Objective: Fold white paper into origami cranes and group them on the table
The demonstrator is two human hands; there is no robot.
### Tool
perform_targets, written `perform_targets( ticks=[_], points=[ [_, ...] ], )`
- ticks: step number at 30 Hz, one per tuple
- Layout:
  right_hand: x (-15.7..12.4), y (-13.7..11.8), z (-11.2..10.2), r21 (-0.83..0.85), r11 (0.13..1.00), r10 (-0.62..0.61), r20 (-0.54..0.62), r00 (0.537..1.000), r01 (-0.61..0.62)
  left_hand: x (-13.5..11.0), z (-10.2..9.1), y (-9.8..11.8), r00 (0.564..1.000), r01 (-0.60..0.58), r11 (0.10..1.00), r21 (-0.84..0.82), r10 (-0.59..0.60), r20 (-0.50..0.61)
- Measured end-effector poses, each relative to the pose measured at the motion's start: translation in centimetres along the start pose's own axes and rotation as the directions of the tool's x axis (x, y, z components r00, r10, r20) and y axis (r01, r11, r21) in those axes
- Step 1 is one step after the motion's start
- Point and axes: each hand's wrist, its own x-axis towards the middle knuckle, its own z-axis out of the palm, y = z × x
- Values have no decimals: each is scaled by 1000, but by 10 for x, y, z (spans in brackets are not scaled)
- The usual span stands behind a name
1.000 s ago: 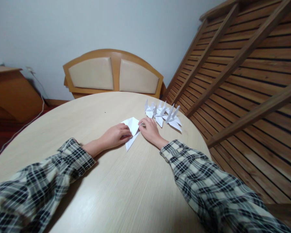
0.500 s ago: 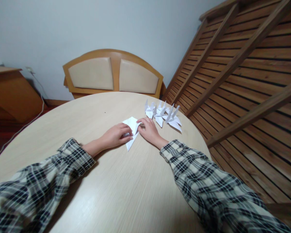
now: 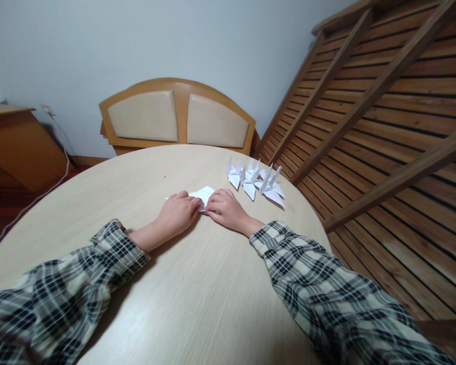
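Observation:
A white folded sheet of paper [image 3: 204, 194] lies on the round table [image 3: 182, 284], partly covered by my fingers. My left hand [image 3: 179, 212] grips its near left side, with the fingers curled and pressed together. From the right, my right hand [image 3: 228, 209] pinches the near edge, its fingertips close to those of my left hand. A small paper tip shows beyond my left knuckles. Behind my right hand stand 3 white paper cranes [image 3: 251, 178], close together with wings and necks up.
Beyond the table's far edge is a wooden headboard [image 3: 182, 116] with cream padded panels. A slatted wooden frame [image 3: 395, 132] leans close along the right. At far left are a wooden desk [image 3: 19, 137] and a white cable [image 3: 57, 185].
The paper's pointed near end, which stuck out toward me, no longer shows; the near edge is folded up. Both hands have closed in on that edge. The cranes have not moved.

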Motion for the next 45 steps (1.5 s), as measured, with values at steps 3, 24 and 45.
perform_targets(
  ticks=[3,24,45],
  points=[
    [-1,-4,0,-19,1000,12,15,1000,-12,-1,9,-6,996,-73,992,-99,68,-54],
    [-6,-2,0,47,920,392,-59,918,-390,4,13,-30,989,142,926,-349,-151,4],
    [-7,6,5,60,914,406,-118,906,-402,2,14,-26,993,108,959,-262,-116,-16]
  ],
)
